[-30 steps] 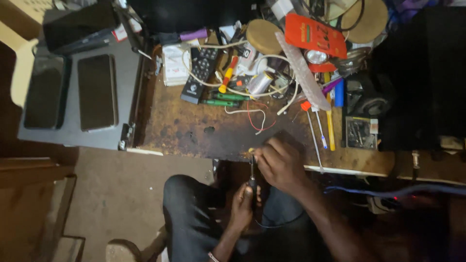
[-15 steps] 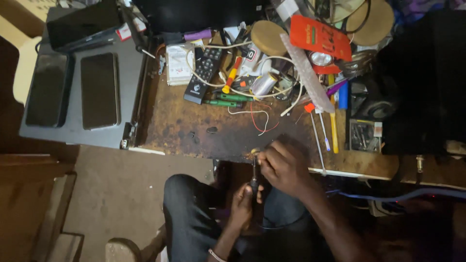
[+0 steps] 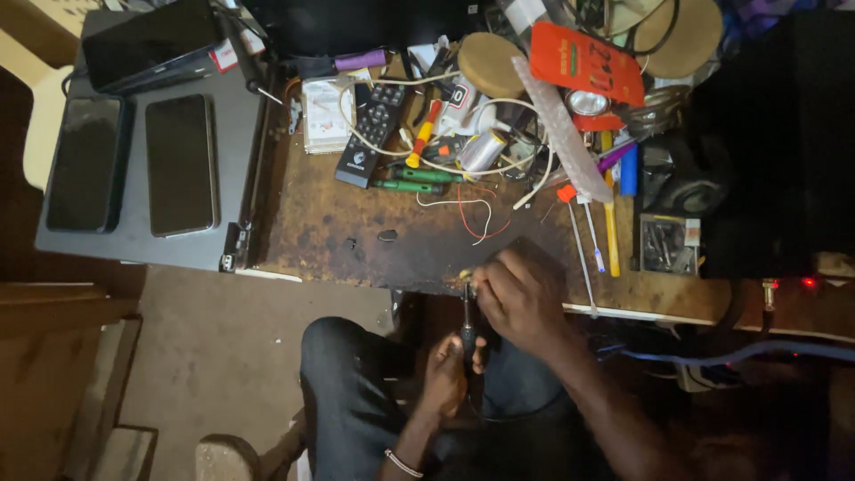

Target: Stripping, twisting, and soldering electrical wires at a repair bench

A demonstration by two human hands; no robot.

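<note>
Left hand (image 3: pixel 445 370): closed round the dark handle of a tool (image 3: pixel 466 325), upright below the surface edge; keep the shaft steady and plumb. Right hand (image 3: pixel 517 298): fingers pinched on a small yellowish part (image 3: pixel 466 276) at the edge of the surface (image 3: pixel 338 240); hold it firm, braced. Beyond: loose wires (image 3: pixel 468 207); remote (image 3: pixel 372 134).

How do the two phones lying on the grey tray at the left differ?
The left phone lies at the grey tray's outer edge; the right phone lies nearer the workbench. The left phone shows a thick dark case rim; the right phone has a thin pale edge. The left phone looks slightly wider. Both lie flat, upright in frame, screens dark.
</note>
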